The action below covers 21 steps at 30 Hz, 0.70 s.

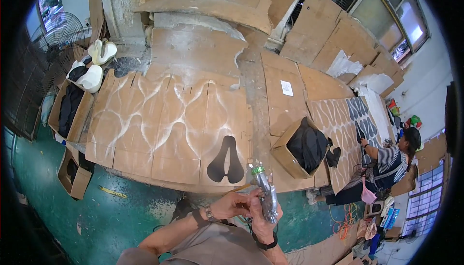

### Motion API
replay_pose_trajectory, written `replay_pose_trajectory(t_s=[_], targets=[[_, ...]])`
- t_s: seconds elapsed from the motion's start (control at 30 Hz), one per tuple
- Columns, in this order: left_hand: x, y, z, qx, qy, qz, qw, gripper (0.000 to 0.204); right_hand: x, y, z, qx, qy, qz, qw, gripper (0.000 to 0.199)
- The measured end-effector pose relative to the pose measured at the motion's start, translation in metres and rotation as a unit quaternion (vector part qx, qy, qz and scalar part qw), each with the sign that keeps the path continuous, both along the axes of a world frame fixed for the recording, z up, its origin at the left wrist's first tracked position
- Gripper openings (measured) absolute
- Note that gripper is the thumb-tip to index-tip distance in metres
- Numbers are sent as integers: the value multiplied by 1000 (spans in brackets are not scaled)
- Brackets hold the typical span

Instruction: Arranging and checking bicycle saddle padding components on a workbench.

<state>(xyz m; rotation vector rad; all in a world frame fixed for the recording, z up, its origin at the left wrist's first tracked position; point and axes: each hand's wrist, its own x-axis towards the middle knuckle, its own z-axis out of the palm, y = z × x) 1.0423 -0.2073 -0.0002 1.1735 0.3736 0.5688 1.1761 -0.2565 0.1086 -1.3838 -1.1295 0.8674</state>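
Note:
Low in the middle, my right hand [264, 225] is wrapped around a silver spray gun [266, 190] with a green ring near its top, held above the table's front edge. My left hand [238, 204] is closed, its fingers bunched against the gun's side and meeting my right hand; exactly what they pinch is partly hidden. Just left of the gun, a dark grey saddle-shaped piece [225, 162] with a split middle lies flat on the cardboard-covered table [164, 161]. White sprayed outlines of similar shapes mark that cardboard.
A carton [286, 153] of black pieces stands right of my hands. More cartons [83, 112] and white moulded forms [102, 52] are at far left, near a fan [53, 47]. A co-worker [392, 161] handles dark pieces [361, 115] on the right table. An orange hose [345, 221] lies on the floor.

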Motion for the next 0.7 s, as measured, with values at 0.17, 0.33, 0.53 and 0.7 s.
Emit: replay_pose_trajectory(t_s=[0.17,0.33,0.53,0.7], targets=[[0,-2,0,-39,1,18,999,36,-1,0,-3,-4,-16,-3,1000,59],[-1,-1,1,-36,-8,19,999,39,-7,7,4,37,-24,24,999,60],[-3,-1,-7,92,36,57,993,32,-17,10,15,33,51,-6,998,28],[-7,-1,9,111,48,66,990,23,-10,2,4,22,13,-5,1000,42]])
